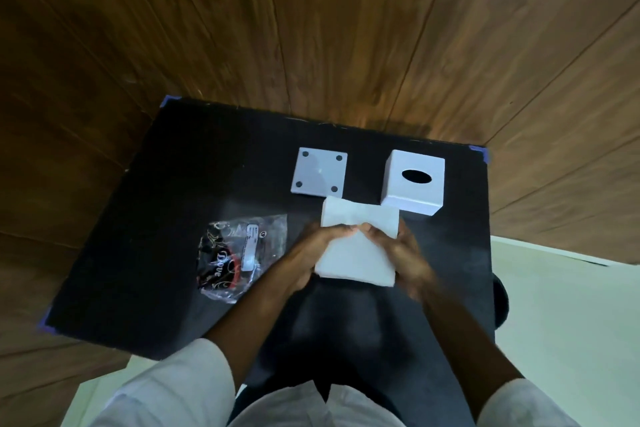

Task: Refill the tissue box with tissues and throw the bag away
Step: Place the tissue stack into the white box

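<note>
A white stack of tissues [356, 260] is held above the near middle of the black table [173, 184]. My left hand [308, 253] grips its left side and my right hand [405, 253] its right side, thumbs pinching the top sheets, whose far part [360, 215] folds upward. The white cube tissue box [414, 185] with a dark oval slot stands at the back right. Its white square base plate [319, 172] with round pads at the corners lies to the left of the box. The clear plastic tissue bag [239, 255], printed black and red, lies flat to the left of my hands.
Wooden panel walls surround the table on the far and left sides. Blue tape marks the table corners [479, 151]. A pale floor [571, 305] shows at the right. My dark trousers and white sleeves fill the bottom of the view.
</note>
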